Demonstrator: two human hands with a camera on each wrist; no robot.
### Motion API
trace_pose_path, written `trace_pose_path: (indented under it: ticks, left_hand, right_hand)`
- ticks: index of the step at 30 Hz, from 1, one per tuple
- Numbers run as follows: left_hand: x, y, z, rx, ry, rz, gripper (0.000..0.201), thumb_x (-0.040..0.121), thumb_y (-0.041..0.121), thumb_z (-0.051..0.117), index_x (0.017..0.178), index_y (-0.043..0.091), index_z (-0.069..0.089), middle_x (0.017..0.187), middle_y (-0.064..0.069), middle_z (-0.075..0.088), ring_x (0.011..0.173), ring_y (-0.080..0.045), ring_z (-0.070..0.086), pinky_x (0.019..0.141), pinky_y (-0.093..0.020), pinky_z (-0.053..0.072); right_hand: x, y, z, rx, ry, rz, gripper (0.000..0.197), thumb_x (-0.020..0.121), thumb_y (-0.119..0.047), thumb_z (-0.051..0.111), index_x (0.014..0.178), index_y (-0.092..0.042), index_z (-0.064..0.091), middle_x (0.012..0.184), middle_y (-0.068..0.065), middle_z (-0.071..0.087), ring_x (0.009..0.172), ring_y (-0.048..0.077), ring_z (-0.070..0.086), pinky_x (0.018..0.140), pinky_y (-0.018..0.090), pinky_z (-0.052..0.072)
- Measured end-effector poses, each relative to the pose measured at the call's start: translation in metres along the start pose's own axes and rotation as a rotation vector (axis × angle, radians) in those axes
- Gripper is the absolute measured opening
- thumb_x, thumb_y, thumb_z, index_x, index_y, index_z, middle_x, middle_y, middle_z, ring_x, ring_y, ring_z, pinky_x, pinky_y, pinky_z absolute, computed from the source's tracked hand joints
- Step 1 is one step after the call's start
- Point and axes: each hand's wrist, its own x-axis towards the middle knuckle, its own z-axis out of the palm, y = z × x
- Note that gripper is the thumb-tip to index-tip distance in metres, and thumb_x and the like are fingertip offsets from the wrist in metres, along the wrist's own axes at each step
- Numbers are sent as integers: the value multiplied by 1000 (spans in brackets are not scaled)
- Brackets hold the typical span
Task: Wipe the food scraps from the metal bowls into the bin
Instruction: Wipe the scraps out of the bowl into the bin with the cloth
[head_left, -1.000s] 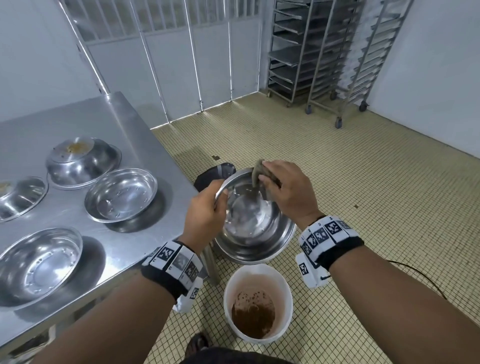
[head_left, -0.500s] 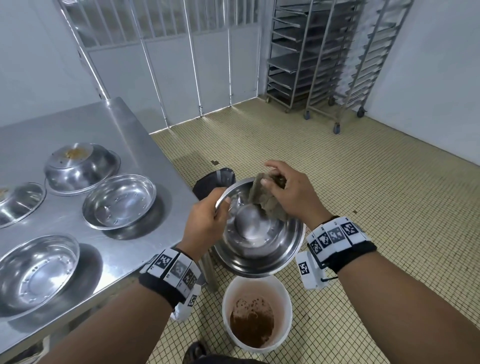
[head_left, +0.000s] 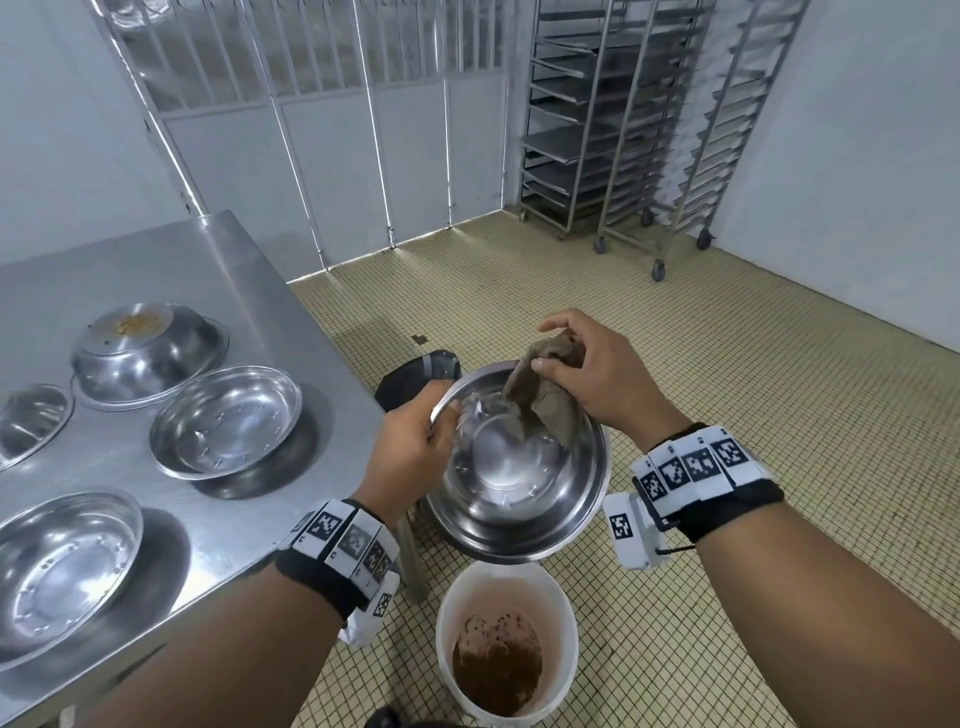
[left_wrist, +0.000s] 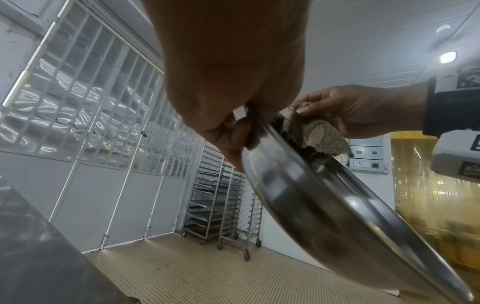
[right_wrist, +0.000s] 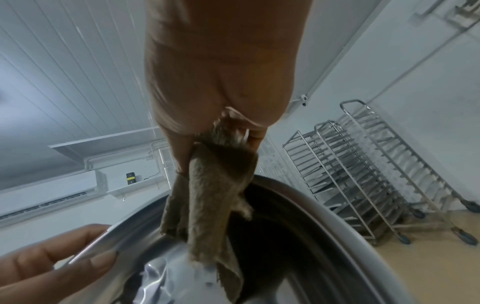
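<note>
My left hand (head_left: 415, 447) grips the rim of a metal bowl (head_left: 524, 499), held tilted toward me above a white bin (head_left: 452, 623) that has brown scraps in its bottom. My right hand (head_left: 582, 374) pinches a grey-brown cloth (head_left: 540, 405) that hangs into the far side of the bowl. The left wrist view shows the bowl (left_wrist: 324, 205) from below, with the cloth (left_wrist: 317, 139) at its upper rim. In the right wrist view the cloth (right_wrist: 207, 195) dangles from my fingers over the bowl (right_wrist: 298, 236). The bowl's inside looks shiny.
A steel table (head_left: 218, 291) stands at my left with several more metal bowls; an upturned one (head_left: 145, 353) has yellow scraps on its base. A black bin (head_left: 415, 374) sits on the tiled floor behind the held bowl. Wheeled tray racks (head_left: 623, 130) line the far wall.
My right hand lifted the cloth from the bowl's inner wall up to the far rim, so more cloth hangs loose. The bowl stays in my left hand over the bin.
</note>
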Motion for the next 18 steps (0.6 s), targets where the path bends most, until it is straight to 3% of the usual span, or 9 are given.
trace_pose_path:
  ticks: [3,7,10,12,16,18]
  left_hand:
    - [1,2,0,7,-8,2,21,108,33,51,123,36,65,90,13,73,82,-1,66,63,-8,46]
    - [1,2,1,4,-19,3,20,108,32,51,123,35,64,85,12,72,76,-4,65,61,-11,46]
    - [-1,3,2,11,-32,18,20,109,31,51,124,35,63,84,10,72,73,-7,64,59,-13,46]
    - [-2,4,3,-12,-33,25,20,108,28,52,124,35,64,85,13,71,71,-4,64,58,-11,45]
    - [-2,5,2,-28,-54,6,20,108,29,52,122,38,64,87,11,73,74,-9,67,62,-20,50]
    - [-3,6,2,-46,-54,9,21,108,26,52,120,41,63,88,16,73,79,-5,67,62,-15,50]
  right_hand:
    - [2,-2,-2,-109,-10,-14,12,91,-32,76,94,-21,70,87,-13,66,82,-1,61,65,13,46]
    - [2,-6,-6,-93,-48,10,21,94,-38,71,82,-27,58,80,-8,64,72,6,58,59,13,39]
    - [2,-7,-5,43,19,56,19,95,-39,70,86,-30,56,86,-12,62,77,0,55,63,12,39]
    - [4,-2,0,62,114,120,20,97,-40,66,94,-23,56,89,-11,61,79,0,54,63,14,38]
    - [-2,10,9,-147,163,232,25,101,-42,59,99,-19,51,81,-8,59,71,6,57,54,19,36]
    - [-5,12,12,-330,163,225,26,102,-46,55,101,-22,46,74,-8,57,63,7,56,47,20,34]
